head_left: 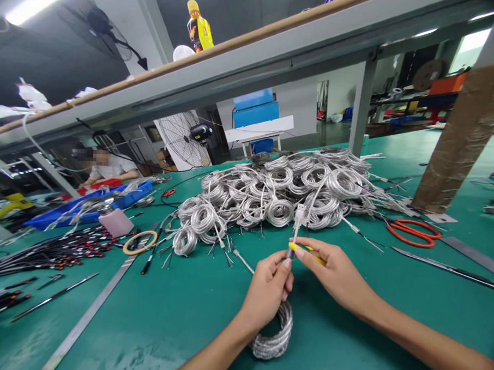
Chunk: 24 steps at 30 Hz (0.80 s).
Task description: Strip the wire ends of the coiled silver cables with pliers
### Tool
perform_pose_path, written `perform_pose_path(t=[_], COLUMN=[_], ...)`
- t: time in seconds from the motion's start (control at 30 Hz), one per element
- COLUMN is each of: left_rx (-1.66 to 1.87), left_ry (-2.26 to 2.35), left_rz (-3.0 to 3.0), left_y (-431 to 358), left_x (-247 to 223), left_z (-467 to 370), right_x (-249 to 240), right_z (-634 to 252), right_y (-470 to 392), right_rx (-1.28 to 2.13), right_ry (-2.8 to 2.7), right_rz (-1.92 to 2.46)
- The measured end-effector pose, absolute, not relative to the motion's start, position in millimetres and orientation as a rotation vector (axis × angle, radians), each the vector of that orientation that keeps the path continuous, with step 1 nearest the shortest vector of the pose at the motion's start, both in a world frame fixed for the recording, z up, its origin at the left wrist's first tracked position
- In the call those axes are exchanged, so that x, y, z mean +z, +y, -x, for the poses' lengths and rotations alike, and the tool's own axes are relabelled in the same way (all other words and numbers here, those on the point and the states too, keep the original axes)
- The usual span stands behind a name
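Note:
My left hand [264, 292] is closed on a clear-jacketed cable, pinching it at a short grey section [290, 254] below a white USB-like plug [299, 213] that points up. The cable's silvery coil [270, 347] hangs under that hand, close above the mat. Fingers of my right hand [335, 265] are closed around a slim yellow tool [319, 259], whose kind I cannot make out. Its yellow tip meets the cable just above the grey section. Beyond both hands lies a large pile of similar coiled cables [252, 193] with loose wire ends.
Orange-handled scissors [414, 233], a pen-like blade tool [452, 266] and a steel ruler [475, 255] lie right. Left are black cables [60, 248], a tape ring [140, 242], a long ruler [98, 304], a pink bottle [116, 223] and a blue tray [68, 214]. A shelf [252, 57] crosses overhead; a person [111, 165] sits beyond.

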<state>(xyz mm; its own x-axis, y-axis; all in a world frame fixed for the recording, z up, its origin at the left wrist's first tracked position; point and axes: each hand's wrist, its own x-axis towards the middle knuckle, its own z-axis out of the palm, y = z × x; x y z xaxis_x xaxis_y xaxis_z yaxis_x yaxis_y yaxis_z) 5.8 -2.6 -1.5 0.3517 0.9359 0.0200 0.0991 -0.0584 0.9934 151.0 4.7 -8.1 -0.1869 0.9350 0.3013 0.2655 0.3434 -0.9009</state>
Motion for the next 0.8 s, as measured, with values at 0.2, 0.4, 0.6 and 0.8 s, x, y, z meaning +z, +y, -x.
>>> perform_pose_path(t=[0.2,0.4,0.6,0.8], left_rx=[0.892,0.877,0.921,0.953], left_ry=[0.931,0.913,1.025,1.043], left_rz=[-1.454,-1.484,-1.428,-1.388], left_y=[-3,-6,-4,-3], left_x=[0,1,-4,-3], left_z=[-5,-5,-8,-8], right_x=[-18,-14,-12,-19], right_z=[-149,-155,-154,-149], right_y=[-3,6,6,-4], right_rx=[0.849,0.822,0.847,0.783], right_ry=[-1.786,-1.720,-1.693,-1.816], right_rz=[1.161,1.081,1.070,1.172])
